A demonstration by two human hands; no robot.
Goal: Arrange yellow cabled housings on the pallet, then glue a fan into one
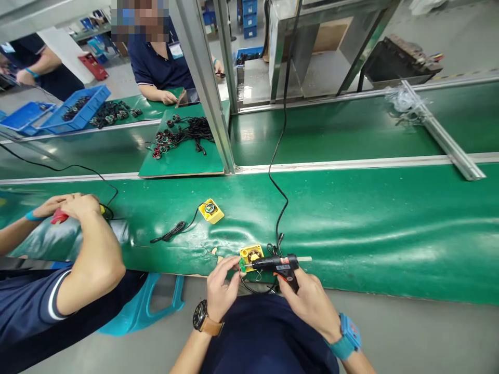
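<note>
My right hand [307, 291] is closed around the grip of a black glue gun [286, 266], its nozzle pointing left and a pale glue stick [305, 258] jutting from the rear. Between the fingertips of my left hand [224, 283] is a small green circuit board [243, 264], right at the nozzle tip. Just behind them sits an open yellow housing [245, 251] with a round dark part inside, partly covered by the gun. Farther left on the bench lies a second yellow housing [213, 214], with a coiled black cable [174, 231] attached.
At left a co-worker's hands [80, 205] hold a red-handled tool. The gun's black cord [281, 140] hangs from above. A green board [179, 165] carries black cables; a metal profile [448, 137] lies at the right. Another person sits across the bench.
</note>
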